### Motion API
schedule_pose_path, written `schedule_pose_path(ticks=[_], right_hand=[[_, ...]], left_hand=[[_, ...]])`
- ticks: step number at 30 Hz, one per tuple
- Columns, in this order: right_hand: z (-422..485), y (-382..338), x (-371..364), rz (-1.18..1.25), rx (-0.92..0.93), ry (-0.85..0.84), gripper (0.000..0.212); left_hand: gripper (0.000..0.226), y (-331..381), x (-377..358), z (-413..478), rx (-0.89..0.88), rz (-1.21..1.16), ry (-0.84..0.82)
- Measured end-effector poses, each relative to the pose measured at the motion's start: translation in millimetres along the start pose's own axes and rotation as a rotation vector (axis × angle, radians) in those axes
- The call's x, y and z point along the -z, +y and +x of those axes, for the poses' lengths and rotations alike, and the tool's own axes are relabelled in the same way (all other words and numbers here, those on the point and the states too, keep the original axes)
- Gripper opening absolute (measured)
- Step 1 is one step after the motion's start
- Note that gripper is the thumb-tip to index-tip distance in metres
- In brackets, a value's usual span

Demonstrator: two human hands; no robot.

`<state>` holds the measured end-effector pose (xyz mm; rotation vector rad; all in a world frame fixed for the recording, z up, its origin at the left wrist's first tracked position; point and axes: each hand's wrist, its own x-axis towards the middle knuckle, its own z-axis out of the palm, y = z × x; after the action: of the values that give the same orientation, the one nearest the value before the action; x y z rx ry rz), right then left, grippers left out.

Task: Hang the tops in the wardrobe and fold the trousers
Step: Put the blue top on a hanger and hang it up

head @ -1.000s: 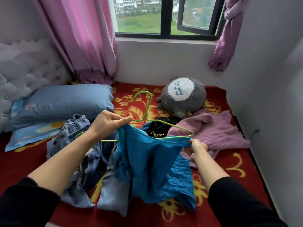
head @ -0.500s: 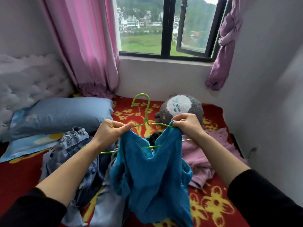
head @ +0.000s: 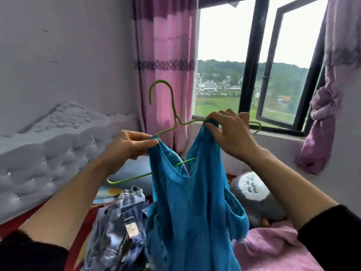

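Two hands hold a blue top (head: 187, 208) up in the air over the bed (head: 11, 225), well in front of the window (head: 252, 65). The left hand (head: 127, 146) pinches one shoulder strap between thumb and fingers, right against the lower arm of a green wire hanger (head: 176, 119). The right hand (head: 232, 132) has its fingers curled over the other strap, bunched on the hanger's higher arm. The hanger sits tilted, hook pointing up, with its bottom bar passing behind the neckline. The top droops loose below both hands. Down on the bed, a heap of faded jeans (head: 121, 227) lies to the left of the top, a pink garment (head: 273, 249) to the right, and a grey plush toy (head: 252, 190) just behind. A blue pillow (head: 134, 173) rests by the padded headboard (head: 39, 167).
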<state>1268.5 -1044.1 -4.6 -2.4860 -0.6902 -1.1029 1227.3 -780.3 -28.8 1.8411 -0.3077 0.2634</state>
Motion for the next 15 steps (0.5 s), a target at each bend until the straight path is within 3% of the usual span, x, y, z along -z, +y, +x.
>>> schedule_pose_path(ticks=[5, 15], right_hand=[[35, -45, -9, 0.228, 0.071, 0.129, 0.015], [103, -191, -55, 0.480, 0.183, 0.187, 0.017]], left_hand=[[0.006, 24, 78, -29, -0.040, 0.248, 0.239], [0.007, 40, 226, -137, -0.107, 0.375, 0.772]])
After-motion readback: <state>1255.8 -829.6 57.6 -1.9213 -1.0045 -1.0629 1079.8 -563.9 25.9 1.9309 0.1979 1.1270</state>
